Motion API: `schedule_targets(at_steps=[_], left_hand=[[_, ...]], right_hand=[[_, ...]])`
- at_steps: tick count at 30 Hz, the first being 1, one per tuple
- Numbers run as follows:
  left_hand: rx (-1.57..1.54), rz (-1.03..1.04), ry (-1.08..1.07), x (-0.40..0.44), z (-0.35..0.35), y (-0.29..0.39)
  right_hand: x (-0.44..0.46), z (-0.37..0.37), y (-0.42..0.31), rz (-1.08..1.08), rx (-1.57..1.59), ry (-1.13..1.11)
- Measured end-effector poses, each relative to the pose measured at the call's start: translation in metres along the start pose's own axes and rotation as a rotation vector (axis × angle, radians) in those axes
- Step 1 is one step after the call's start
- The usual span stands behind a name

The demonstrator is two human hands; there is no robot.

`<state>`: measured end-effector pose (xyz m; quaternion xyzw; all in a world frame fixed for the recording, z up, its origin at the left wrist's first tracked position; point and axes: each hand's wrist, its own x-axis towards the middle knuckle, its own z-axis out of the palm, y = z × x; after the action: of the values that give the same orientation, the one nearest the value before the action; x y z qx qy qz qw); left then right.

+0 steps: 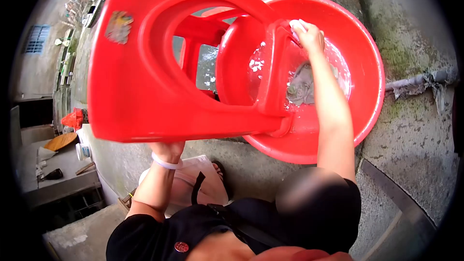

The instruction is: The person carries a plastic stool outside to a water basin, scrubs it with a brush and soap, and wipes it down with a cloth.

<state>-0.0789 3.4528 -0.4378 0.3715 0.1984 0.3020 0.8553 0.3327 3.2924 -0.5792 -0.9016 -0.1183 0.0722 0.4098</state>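
While left hand (167, 151) holds near edge of red chair (116, 77), tilted partly over red basin (369, 67), right hand (310, 37) grips pale object (297, 25); concrete floor (253, 171) shows between basin's near rim and wearer.

The person wears a black short-sleeved fabric top (314, 212) bearing a small round red badge with pale markings (181, 247). A smooth whitish bracelet (166, 163) circles the left wrist. Below show a pale pinkish lower garment (210, 183), a narrow black strap (196, 191) and a dark open sandal (227, 189).
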Motion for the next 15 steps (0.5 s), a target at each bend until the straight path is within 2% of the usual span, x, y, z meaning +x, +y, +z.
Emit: schedule_targets(at_steps=[2,5,6,7,8,9,11,14,15], left_hand=[[0.032,0.087,0.11,0.001,0.015,-0.004],[0.099,0.13,0.189,-0.001,0.034,-0.006],[0.119,0.138,0.211,-0.003,0.036,-0.006],[0.129,0.116,0.2,-0.002,0.029,-0.006],[0.044,0.111,0.122,-0.005,0.02,-0.009],[0.004,0.145,0.168,-0.003,0.015,-0.013],[-0.037,0.177,0.222,0.001,0.014,-0.014],[-0.067,0.175,0.237,0.004,0.018,-0.021],[-0.086,0.202,0.226,0.007,0.018,-0.021]], right_hand=[[0.046,-0.001,-0.019,0.028,-0.041,-0.111],[0.121,0.056,-0.017,-0.043,0.216,-0.365],[0.091,0.041,-0.044,0.042,0.321,-0.382],[0.125,0.084,-0.011,-0.176,0.013,-0.249],[0.098,0.06,-0.02,-0.171,-0.03,-0.292],[0.093,0.057,-0.011,-0.111,0.102,-0.362],[0.074,0.055,0.026,-0.348,0.063,-0.077],[0.01,0.025,0.062,-0.362,0.145,0.016],[-0.013,0.021,0.076,-0.177,0.263,-0.035]])
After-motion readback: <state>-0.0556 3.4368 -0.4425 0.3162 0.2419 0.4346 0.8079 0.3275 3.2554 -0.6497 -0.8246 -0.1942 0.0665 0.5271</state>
